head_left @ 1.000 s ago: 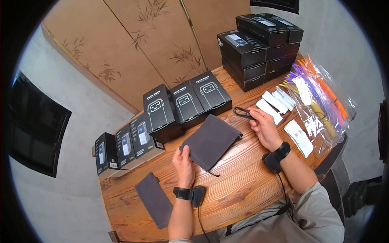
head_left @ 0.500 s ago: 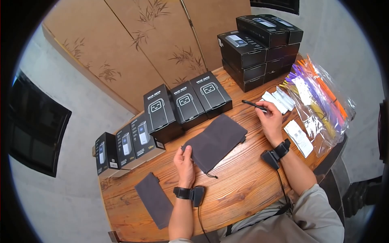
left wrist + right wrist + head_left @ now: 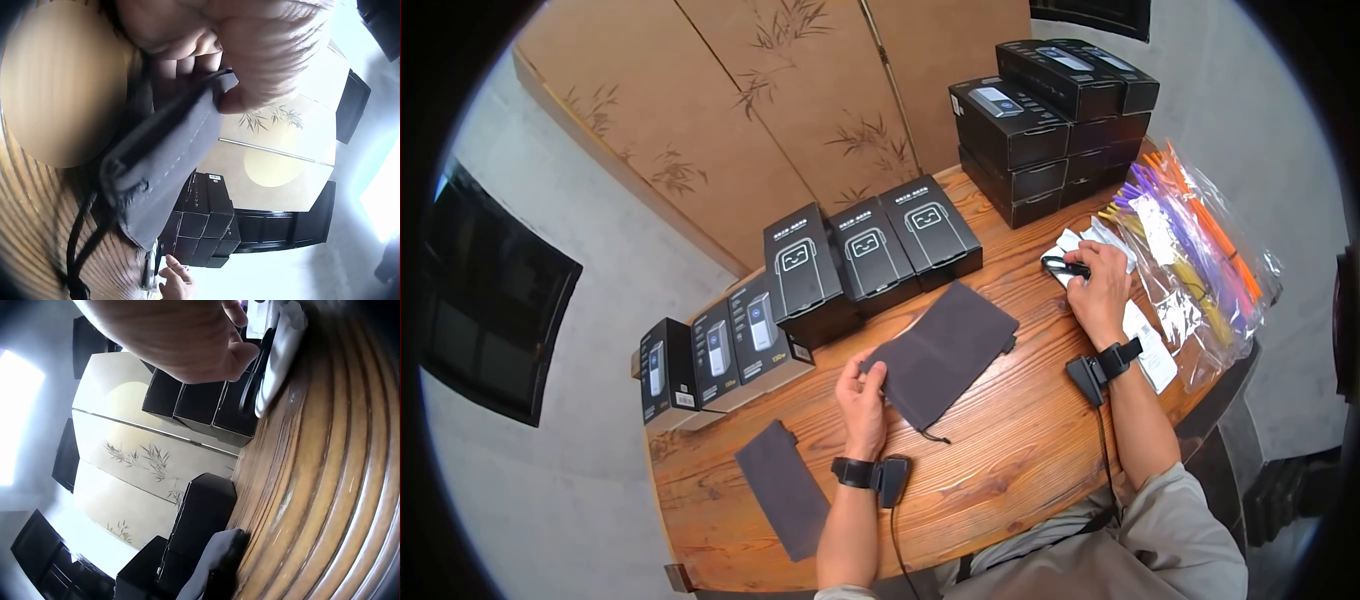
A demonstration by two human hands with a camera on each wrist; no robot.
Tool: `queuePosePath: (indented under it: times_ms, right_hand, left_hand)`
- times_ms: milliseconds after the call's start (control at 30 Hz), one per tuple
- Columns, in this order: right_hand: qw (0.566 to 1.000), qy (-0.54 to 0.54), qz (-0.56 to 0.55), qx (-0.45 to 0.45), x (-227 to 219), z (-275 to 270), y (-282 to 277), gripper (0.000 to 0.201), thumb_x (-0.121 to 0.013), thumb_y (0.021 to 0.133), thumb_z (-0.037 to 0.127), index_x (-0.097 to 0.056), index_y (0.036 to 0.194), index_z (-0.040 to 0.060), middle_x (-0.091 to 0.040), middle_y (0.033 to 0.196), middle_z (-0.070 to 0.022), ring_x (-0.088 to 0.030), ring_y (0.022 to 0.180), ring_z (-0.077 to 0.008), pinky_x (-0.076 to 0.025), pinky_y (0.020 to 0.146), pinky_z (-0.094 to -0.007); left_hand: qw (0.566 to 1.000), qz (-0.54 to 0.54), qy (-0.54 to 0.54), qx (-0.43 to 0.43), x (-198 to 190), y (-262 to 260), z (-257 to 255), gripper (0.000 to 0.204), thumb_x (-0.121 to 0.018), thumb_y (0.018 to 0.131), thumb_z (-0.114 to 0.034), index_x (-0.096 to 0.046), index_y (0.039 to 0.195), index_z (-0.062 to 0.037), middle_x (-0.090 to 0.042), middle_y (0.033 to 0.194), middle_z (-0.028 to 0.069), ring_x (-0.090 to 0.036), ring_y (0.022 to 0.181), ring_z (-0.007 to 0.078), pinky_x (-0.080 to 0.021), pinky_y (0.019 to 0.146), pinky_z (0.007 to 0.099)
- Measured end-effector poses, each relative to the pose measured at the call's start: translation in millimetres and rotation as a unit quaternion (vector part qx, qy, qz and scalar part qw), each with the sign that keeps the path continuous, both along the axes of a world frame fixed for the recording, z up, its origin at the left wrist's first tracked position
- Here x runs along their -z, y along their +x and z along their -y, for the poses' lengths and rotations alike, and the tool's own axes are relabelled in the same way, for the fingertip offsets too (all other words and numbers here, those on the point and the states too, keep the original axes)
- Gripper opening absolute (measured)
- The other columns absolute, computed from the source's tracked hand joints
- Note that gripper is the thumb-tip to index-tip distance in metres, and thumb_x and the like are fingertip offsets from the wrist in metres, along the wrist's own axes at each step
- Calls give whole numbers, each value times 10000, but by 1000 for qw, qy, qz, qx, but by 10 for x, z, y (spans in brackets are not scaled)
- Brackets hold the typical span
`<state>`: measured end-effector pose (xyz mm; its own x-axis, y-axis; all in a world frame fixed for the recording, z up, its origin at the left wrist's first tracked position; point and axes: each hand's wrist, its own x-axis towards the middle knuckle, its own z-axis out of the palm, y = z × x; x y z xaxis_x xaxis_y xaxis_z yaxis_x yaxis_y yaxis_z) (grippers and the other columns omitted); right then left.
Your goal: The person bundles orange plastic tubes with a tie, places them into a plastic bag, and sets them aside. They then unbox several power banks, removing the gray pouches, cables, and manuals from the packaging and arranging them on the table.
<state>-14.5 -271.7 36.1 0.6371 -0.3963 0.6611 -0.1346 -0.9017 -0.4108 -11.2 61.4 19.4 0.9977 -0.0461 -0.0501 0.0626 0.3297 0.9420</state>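
Observation:
In the head view the left hand [image 3: 863, 405] pinches the near-left corner of a dark grey drawstring pouch [image 3: 948, 352] lying over the table. The left wrist view shows thumb and fingers on the edge of the pouch [image 3: 169, 153], its black cord hanging down. My right hand [image 3: 1102, 290] holds a looped black cord-like item [image 3: 1060, 266] over the white packets at the right. From the right wrist, the black loop [image 3: 251, 384] appears beside a white packet [image 3: 282, 356], below the right hand [image 3: 181, 337]. A second grey pouch [image 3: 783, 490] lies at the left.
Three black boxes [image 3: 865, 247] stand behind the pouch, with several smaller boxes [image 3: 718, 352] to their left. Stacked black boxes [image 3: 1040, 130] rise at the back right. A clear bag of coloured strips [image 3: 1200, 250] lies at the table's right edge, near a white packet [image 3: 1152, 352].
The right hand has moved right with the black loop, from beside the pouch to over the white packets. The pouch in the left hand has shifted slightly right and lies flatter.

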Motion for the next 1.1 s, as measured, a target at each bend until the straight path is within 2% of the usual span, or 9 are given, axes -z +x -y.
queuePosePath:
  times_ms: [133,200,300,400,533,667,800,933,1100]
  right_hand:
    - [970,129,83,-190,-115,-76,32,253,-547,754,-47,-694,942,36,-653,1035,-104,-607,998,-286,-482,868,-367]
    - [897,338,-53,-279,-108,-202,-23,171,-589,861,0,-676,1008,-8,-656,1072,-102,-643,900,-163,-514,763,-258]
    - [873,295,-95,-377,-118,-412,-51,260,-671,851,83,-659,1102,14,-636,1146,-107,-640,962,-188,-521,825,-285]
    - [900,109,-107,-408,-33,-415,-37,359,-711,827,124,-639,1165,28,-624,1189,-119,-612,1055,-236,-497,909,-331]
    - [867,186,-201,-416,-122,-410,-71,506,-761,767,115,-599,1239,30,-622,1140,-117,-596,1052,-254,-484,928,-344]
    - [848,200,-264,-414,-96,-429,-95,563,-769,744,93,-580,1270,33,-632,916,-90,-588,845,-211,-473,768,-328]
    - [833,179,-223,-474,-23,-430,-85,340,-733,795,126,-665,1104,3,-578,772,-109,-556,724,-210,-444,700,-319]
    - [713,451,-241,-479,-82,-486,-80,252,-670,911,165,-682,1081,-20,-686,919,-52,-601,904,-118,-475,808,-264]
    - [677,561,-180,-441,45,-515,-13,302,-587,971,133,-600,1210,-51,-660,1124,-77,-621,986,-116,-489,905,-253]
  left_hand:
    - [999,5,5,44,-26,-17,-60,284,-543,933,7,-567,1216,8,-669,1004,64,-628,827,91,-492,742,198]
    - [998,5,22,65,-72,-35,-60,299,-547,915,17,-574,1212,5,-666,1015,62,-627,828,90,-491,744,199]
    - [995,22,33,87,-55,-31,-28,309,-557,897,18,-584,1204,4,-661,1022,58,-621,837,84,-490,749,202]
    - [994,28,44,100,-38,-44,-61,298,-565,901,0,-592,1197,0,-659,1021,50,-616,856,81,-487,763,205]
    - [993,26,44,105,-45,-46,-52,278,-586,917,-34,-597,1194,-9,-656,1022,44,-615,888,87,-485,785,208]
    - [993,14,43,110,-80,-56,-47,279,-610,924,-62,-597,1199,-13,-656,1033,48,-617,910,94,-480,802,204]
    - [992,17,57,108,-37,-44,-70,289,-619,922,-65,-597,1206,-17,-658,1051,56,-618,929,102,-481,824,210]
    - [992,14,61,107,-38,-51,-61,308,-629,917,-61,-586,1217,-8,-660,1060,64,-618,943,105,-484,839,220]
    - [990,38,90,105,-111,-88,47,328,-620,935,-44,-559,1251,19,-671,1031,62,-628,906,96,-488,809,205]
